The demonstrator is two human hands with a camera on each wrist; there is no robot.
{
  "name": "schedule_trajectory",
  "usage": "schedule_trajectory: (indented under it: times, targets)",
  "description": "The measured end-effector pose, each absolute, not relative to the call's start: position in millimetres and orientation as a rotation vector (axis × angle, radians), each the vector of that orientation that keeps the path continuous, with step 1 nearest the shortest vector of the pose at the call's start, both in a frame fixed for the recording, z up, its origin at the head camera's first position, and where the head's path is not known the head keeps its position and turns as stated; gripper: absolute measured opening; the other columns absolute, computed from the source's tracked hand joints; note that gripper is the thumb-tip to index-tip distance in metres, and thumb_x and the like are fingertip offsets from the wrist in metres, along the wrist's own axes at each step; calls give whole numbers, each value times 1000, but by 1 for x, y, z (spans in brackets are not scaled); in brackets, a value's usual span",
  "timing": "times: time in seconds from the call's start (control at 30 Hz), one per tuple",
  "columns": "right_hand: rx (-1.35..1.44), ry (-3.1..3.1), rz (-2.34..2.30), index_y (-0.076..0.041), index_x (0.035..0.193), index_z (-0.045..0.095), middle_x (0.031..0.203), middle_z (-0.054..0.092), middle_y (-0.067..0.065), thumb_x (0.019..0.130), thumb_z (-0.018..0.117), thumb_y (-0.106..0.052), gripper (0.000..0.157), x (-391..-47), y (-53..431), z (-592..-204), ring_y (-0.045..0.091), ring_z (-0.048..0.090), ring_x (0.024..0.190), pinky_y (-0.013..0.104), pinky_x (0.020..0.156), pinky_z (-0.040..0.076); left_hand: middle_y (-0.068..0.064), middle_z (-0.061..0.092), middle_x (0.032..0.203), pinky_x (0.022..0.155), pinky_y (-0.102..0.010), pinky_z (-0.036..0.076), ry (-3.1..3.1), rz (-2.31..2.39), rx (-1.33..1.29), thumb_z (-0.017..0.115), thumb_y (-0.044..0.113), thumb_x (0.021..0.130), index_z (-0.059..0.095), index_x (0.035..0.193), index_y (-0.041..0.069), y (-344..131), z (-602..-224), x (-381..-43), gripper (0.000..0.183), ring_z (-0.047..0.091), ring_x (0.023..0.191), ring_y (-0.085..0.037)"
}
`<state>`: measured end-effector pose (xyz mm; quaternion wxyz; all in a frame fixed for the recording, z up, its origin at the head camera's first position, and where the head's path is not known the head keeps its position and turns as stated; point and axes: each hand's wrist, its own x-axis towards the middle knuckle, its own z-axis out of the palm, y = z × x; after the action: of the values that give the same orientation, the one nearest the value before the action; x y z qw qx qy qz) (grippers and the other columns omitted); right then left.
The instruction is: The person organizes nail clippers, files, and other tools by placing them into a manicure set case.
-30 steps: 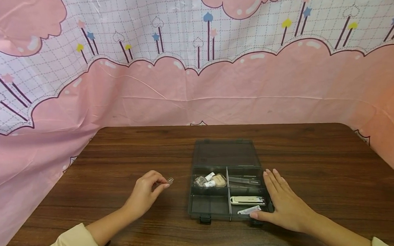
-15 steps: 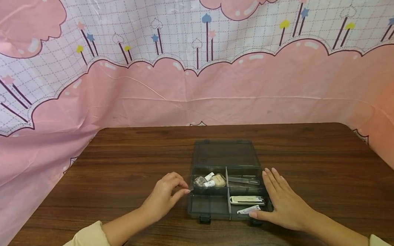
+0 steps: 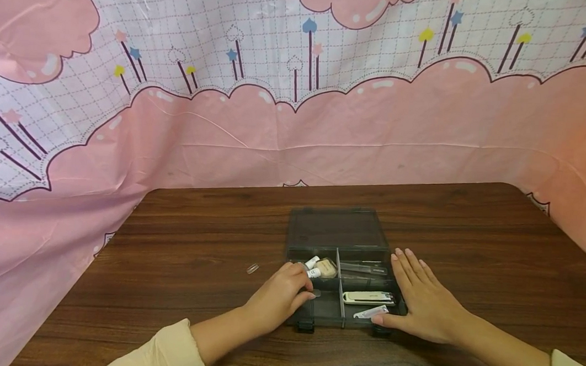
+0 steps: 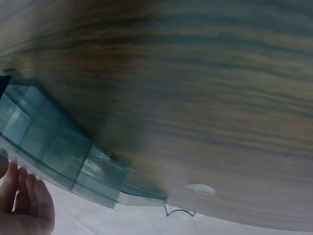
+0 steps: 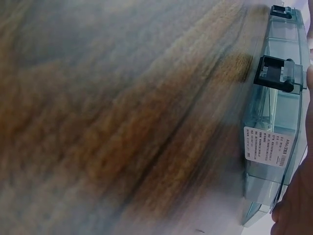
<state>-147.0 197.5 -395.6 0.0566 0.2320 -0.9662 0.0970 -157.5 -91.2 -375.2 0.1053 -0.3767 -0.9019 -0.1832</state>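
My left hand (image 3: 279,298) reaches over the front left compartment of a dark see-through divider box (image 3: 337,229), whose lid lies back. Thumb and forefinger pinch a small clear piece (image 3: 316,293) shaped like a nail tip. A similar clear piece (image 3: 252,268) lies on the table left of the box and shows as a pale oval in the left wrist view. My right hand (image 3: 428,309) rests along the box's right side, fingers straight, thumb at the front corner. Close to that thumb lie a cream nail clipper (image 3: 369,298) and a smaller silver clipper (image 3: 371,312).
Small bottles (image 3: 325,268) with white caps fill the back left compartment. Slim tools (image 3: 363,269) lie in the back right one. Latches (image 3: 306,325) stick out at the box's front. A pink patterned cloth (image 3: 349,147) hangs behind the wooden table (image 3: 212,212).
My left hand has moved right from the table to over the front left compartment, carrying a clear piece. The other piece on the table is uncovered now. The right hand has stayed in place.
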Motion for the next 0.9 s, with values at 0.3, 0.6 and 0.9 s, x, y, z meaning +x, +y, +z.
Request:
schedule_trajectory:
  times: [0.3,0.6,0.9]
  targets:
    - [697,-2953,318,8,144,18,152,14,26,76,54,-71,111,-147,197,-395,37,7,143,34,117,-10,4,59,86,78,-14,49,-2756,-205,-1150,68,24,83,69,82,12,-82,-375,-161,12,54,84,-7]
    - [708,-2956,400,9,143,21,151,18,27,74,58,-70,111,-147,196,-392,40,13,141,35,118,-5,7,59,84,65,-18,51,-2805,-46,-1151,68,28,83,71,81,18,-79,-372,-161,11,60,78,-5]
    - [809,-3065,595,14,139,26,145,24,35,71,65,-64,111,-153,203,-371,54,19,133,66,100,27,8,60,81,56,-17,48,-2821,65,-1213,66,29,85,72,78,20,-76,-372,-167,12,58,67,-2]
